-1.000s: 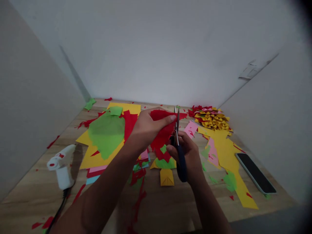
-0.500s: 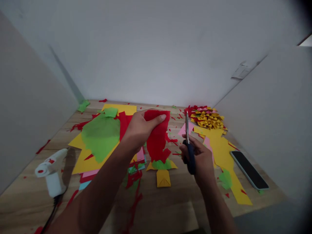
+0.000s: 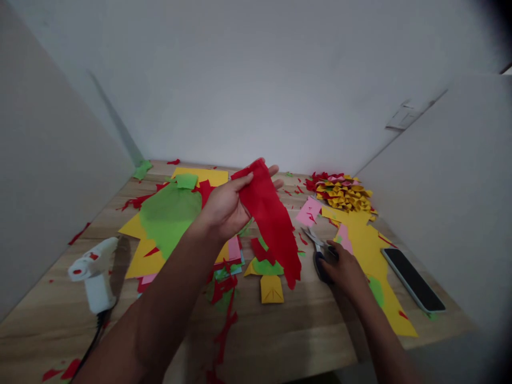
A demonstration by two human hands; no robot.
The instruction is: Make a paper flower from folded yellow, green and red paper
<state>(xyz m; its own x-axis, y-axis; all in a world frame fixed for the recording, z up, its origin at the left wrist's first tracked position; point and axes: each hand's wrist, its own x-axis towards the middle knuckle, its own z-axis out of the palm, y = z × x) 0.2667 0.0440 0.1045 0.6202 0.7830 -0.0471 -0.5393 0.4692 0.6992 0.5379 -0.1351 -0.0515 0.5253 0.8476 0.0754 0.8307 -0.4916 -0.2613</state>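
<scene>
My left hand (image 3: 234, 205) pinches a strip of red crepe paper (image 3: 274, 224) between thumb and fingers, with some fingertips showing behind it. The strip hangs slanting down to the right, its lower end ragged. To the right, my right hand (image 3: 346, 269) is on the dark-handled scissors (image 3: 320, 250), low at the table, fingers curled at one handle loop. Their blades are parted and point away to the left. Below the red strip lies a folded yellow paper piece (image 3: 272, 290) with a green paper scrap (image 3: 267, 268) above it.
A white glue gun (image 3: 94, 272) with a cord stands at left. Green crepe paper (image 3: 170, 213) lies over yellow sheets. A pile of folded yellow and red pieces (image 3: 344, 194) sits back right. A phone (image 3: 414, 280) lies near the right edge; red scraps are scattered about.
My right hand has lowered the scissors from upright to the table. My left hand has turned, and the red paper now hangs slanting to the right instead of straight down.
</scene>
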